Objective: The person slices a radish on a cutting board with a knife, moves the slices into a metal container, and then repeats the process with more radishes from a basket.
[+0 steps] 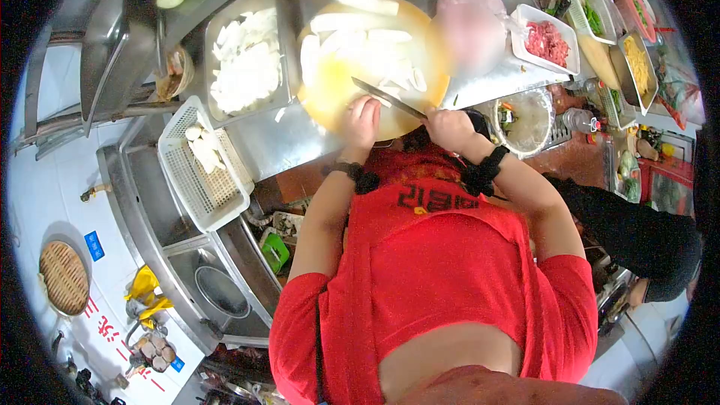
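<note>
My right hand (450,133) is wrapped round the handle of a kitchen knife (390,100), whose blade points to the upper left over a round yellow cutting board (431,26). Close to the blade, the fingers of my left hand (362,124) are curled down on a small white vegetable piece (385,103), mostly hidden by them. Long white vegetable pieces (360,22) lie across the upper part of the board, with slices (416,79) to the right of the blade. Left of the board, a metal tray (287,79) holds a heap of cut white pieces (247,67).
A white plastic basket (176,169) with white pieces stands at the counter's left end, beside a metal sink (199,236). On the right are a container of red meat (546,43), a tray of yellow shreds (636,64) and a lined bin (525,124). A person in black (637,236) is at right.
</note>
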`<action>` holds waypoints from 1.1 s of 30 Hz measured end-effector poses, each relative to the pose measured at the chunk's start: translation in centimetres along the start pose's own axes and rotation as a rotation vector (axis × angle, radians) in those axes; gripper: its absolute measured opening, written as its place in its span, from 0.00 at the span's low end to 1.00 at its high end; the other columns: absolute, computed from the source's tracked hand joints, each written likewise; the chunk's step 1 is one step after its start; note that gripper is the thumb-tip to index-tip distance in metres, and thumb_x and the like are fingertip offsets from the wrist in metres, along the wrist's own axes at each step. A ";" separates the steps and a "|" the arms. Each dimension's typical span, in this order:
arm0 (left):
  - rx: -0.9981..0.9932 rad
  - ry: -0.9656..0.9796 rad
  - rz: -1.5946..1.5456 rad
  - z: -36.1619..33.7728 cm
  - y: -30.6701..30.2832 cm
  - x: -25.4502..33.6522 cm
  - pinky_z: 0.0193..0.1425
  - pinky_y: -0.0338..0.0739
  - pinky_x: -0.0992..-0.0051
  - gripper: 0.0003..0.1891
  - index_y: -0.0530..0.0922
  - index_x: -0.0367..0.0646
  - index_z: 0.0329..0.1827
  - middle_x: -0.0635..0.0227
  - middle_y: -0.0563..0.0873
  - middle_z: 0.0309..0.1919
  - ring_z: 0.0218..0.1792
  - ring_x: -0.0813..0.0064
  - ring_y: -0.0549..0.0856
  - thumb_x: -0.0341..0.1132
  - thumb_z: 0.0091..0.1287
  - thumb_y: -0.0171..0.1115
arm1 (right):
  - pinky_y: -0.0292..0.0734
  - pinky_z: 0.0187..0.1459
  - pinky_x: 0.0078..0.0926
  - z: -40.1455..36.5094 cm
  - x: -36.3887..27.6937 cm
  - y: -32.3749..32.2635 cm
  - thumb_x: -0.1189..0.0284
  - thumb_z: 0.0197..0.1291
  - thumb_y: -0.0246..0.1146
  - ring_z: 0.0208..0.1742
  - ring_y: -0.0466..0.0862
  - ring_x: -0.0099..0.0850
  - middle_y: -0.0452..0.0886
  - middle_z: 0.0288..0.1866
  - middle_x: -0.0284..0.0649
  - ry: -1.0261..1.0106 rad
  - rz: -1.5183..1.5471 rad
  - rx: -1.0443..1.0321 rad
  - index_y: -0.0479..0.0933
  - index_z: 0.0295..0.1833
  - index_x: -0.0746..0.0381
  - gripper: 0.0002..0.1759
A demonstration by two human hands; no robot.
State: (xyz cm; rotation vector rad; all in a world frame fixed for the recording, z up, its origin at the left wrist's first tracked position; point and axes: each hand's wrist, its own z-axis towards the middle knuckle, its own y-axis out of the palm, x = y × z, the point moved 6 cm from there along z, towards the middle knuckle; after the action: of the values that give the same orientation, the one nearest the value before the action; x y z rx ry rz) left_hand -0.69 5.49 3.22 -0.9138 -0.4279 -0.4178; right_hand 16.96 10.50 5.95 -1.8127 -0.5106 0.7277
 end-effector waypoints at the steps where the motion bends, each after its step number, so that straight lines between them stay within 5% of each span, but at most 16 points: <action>1: -0.001 -0.003 -0.013 -0.1 -0.2 0.1 0.47 0.75 0.66 0.03 0.79 0.41 0.34 0.61 0.82 0.38 0.41 0.60 0.81 0.28 0.58 0.63 | 0.76 0.23 0.40 -0.4 -0.2 -0.4 0.61 0.64 0.54 0.22 0.82 0.44 0.79 0.20 0.49 0.002 0.007 -0.001 0.71 0.38 0.64 0.16; 11: -0.018 -0.019 0.003 0.1 -0.5 0.7 0.47 0.75 0.65 0.03 0.79 0.40 0.34 0.61 0.82 0.38 0.41 0.58 0.80 0.28 0.58 0.63 | 0.76 0.23 0.41 -0.5 -0.1 -0.6 0.61 0.63 0.55 0.21 0.81 0.45 0.79 0.19 0.48 0.003 0.020 0.020 0.71 0.37 0.64 0.15; 13: -0.002 -0.018 -0.007 0.0 0.0 0.2 0.47 0.75 0.65 0.03 0.79 0.40 0.34 0.60 0.82 0.38 0.41 0.58 0.80 0.28 0.58 0.63 | 0.79 0.30 0.42 -0.7 -0.4 -2.3 0.61 0.64 0.51 0.28 0.83 0.46 0.82 0.26 0.50 0.017 0.089 -0.034 0.72 0.40 0.64 0.16; 18: -0.014 0.006 0.004 0.5 -0.2 0.3 0.46 0.75 0.65 0.04 0.78 0.40 0.34 0.60 0.82 0.38 0.41 0.57 0.80 0.27 0.58 0.63 | 0.78 0.29 0.41 0.5 -0.1 0.5 0.61 0.64 0.52 0.28 0.83 0.46 0.81 0.26 0.50 0.061 0.035 -0.065 0.72 0.40 0.65 0.16; 20: -0.006 -0.011 0.014 0.0 -0.3 0.4 0.46 0.75 0.65 0.04 0.78 0.39 0.34 0.60 0.82 0.38 0.41 0.58 0.80 0.28 0.58 0.63 | 0.76 0.23 0.42 0.0 0.1 0.3 0.62 0.63 0.54 0.21 0.81 0.46 0.78 0.18 0.48 -0.038 0.037 0.055 0.71 0.40 0.65 0.15; 33: -0.006 -0.013 0.026 -0.2 0.0 0.2 0.46 0.75 0.65 0.04 0.78 0.40 0.33 0.61 0.82 0.38 0.41 0.59 0.80 0.28 0.58 0.64 | 0.76 0.25 0.42 -1.4 -0.2 -1.2 0.62 0.63 0.54 0.22 0.81 0.45 0.79 0.20 0.49 -0.041 0.092 0.042 0.70 0.39 0.65 0.15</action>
State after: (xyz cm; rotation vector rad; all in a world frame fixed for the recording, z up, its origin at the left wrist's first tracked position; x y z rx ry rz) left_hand -0.46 5.25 3.22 -0.9277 -0.4260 -0.3901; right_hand 17.75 9.79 7.44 -1.7945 -0.4376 0.8343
